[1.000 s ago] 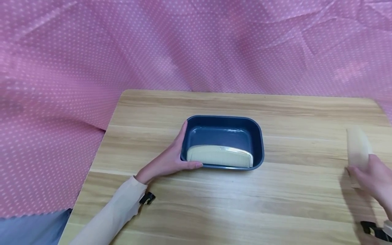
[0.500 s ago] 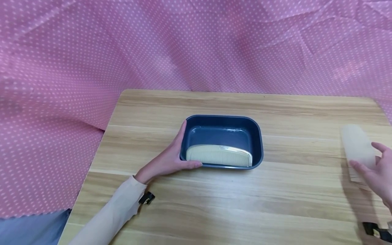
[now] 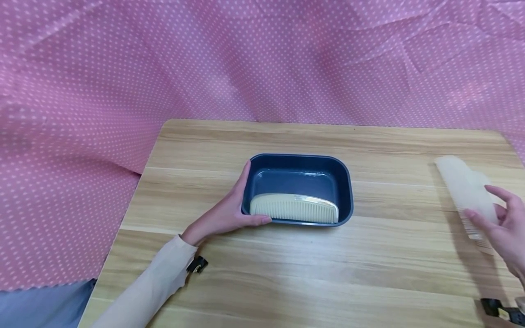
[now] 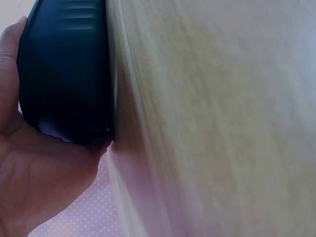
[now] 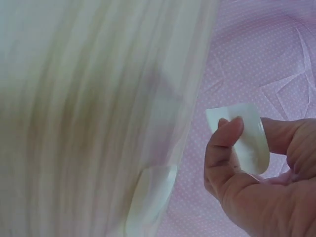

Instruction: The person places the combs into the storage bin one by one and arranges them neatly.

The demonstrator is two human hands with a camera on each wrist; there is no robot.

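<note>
Inspection finds my left hand (image 3: pixel 227 212) gripping the short left end of the dark blue, round-cornered rectangular tray (image 3: pixel 291 178), thumb over the near rim; neither has shifted noticeably over the last second. Inside it, along the near wall, lies a cream-coloured, arch-backed comb (image 3: pixel 293 208) with fine teeth facing me. The change is at my right hand (image 3: pixel 506 225), which pinches a whitish, translucent-looking, toothed comb between thumb and fingers (image 5: pixel 237 129): its far end has swung leftward, toward the tray, and its teeth now show. A further pale, flat, curved piece (image 5: pixel 150 202) shows at the edge of the pale wood-grain table (image 3: pixel 369 273) (probably another comb, though blur prevents confirmation). For the work in hand, I judge that the pinched comb is under control but remains well apart from the tray, which my other hand appears to steady.
</note>
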